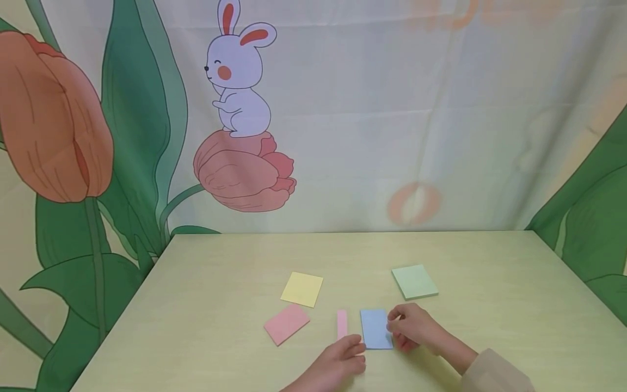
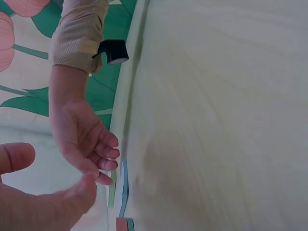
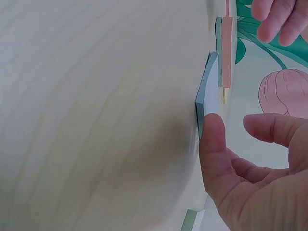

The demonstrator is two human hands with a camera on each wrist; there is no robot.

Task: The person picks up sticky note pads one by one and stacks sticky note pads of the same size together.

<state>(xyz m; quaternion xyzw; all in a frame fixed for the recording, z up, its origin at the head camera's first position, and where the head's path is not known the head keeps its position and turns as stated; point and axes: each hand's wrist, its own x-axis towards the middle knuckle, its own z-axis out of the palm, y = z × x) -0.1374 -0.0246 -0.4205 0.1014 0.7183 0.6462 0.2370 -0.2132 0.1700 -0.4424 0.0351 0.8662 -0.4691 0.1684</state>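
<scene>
A blue sticky-note pad [image 1: 376, 329] lies on the table between the two hands. My right hand [image 1: 413, 326] is at its right edge, fingers bent loosely. In the right wrist view one fingertip [image 3: 212, 132] meets the end of the blue pad [image 3: 208, 86], while another digit stands apart from it. My left hand [image 1: 340, 359] is near the pad's lower left corner, its fingers relaxed and slightly spread, holding nothing. Just beyond it lies a narrow pink strip [image 1: 342, 323], its near end partly covered by that hand.
A pink pad [image 1: 287, 325] lies to the left, turned at an angle, with a yellow square note [image 1: 302, 289] right behind it. Further back on the right is a pale green pad [image 1: 414, 282]. A printed curtain [image 1: 343, 136] hangs behind the table's far edge.
</scene>
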